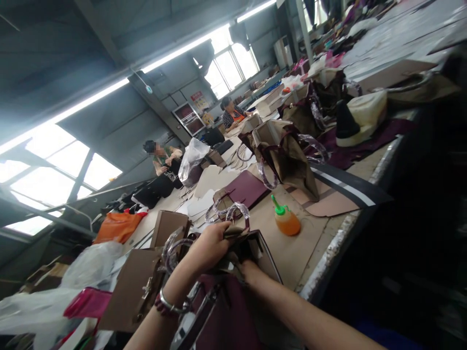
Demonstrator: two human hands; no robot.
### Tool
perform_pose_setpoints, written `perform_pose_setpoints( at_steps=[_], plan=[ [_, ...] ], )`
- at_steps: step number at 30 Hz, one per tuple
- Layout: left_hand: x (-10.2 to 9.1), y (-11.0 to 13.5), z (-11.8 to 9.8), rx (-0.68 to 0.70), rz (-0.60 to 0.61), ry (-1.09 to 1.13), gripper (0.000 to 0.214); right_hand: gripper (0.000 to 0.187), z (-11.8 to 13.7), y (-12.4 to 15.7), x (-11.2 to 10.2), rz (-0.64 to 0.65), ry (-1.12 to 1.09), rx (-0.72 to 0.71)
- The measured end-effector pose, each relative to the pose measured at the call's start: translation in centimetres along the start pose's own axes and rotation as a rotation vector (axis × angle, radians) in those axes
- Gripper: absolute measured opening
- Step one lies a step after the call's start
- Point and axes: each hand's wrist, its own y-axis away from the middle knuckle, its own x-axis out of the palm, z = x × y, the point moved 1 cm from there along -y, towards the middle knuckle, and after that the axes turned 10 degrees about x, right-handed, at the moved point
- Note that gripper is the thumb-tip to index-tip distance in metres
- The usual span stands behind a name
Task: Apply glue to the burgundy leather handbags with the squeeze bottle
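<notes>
Grasping with the left hand point(215, 243), with fingers curled over the upper rim, a fold of limp olive fabric on the handbag point(228, 308). Placed at the near end of the brown-topped table point(302, 245), close to the wearer's body, with smooth burgundy on the near side and a gaping mouth at the two hands. Reaching with the right hand point(251, 271) down into that opening, beside a stiff, straight-edged panel point(268, 255); with fingertips hidden inside, cannot tell whether gripping anything. Worn around the left wrist, a rounded, shiny metal bangle point(173, 308) next to dark beads. Just beyond the bag, curved into loops, handles point(239, 212) wrapped in crinkled clear film. To the right, a squat, bulbous bottle point(287, 222) of translucent plastic, filled with orange and topped with a tapering green nozzle. Farther off, creased and sagging, another bag point(292, 158) in olive cloth with burgundy trim. At left, a flat-sided taupe bag point(127, 289) with metal fittings, near billowing, filmy plastic point(91, 265).
</notes>
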Motion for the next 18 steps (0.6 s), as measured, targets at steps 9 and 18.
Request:
perform_pose_setpoints(
  at_steps=[9, 18],
  plan=[
    [-1.0, 2.3, 0.7, -0.027, -0.113, -0.007, 0.015, 0.031, 1.0, 0.0, 2.8, 0.185, -0.441, 0.027],
    [-0.4, 2.7, 1.5, -0.051, -0.062, -0.05, 0.02, 0.023, 1.2, -1.6, 3.4, 0.048, -0.749, 0.07]
  ],
)
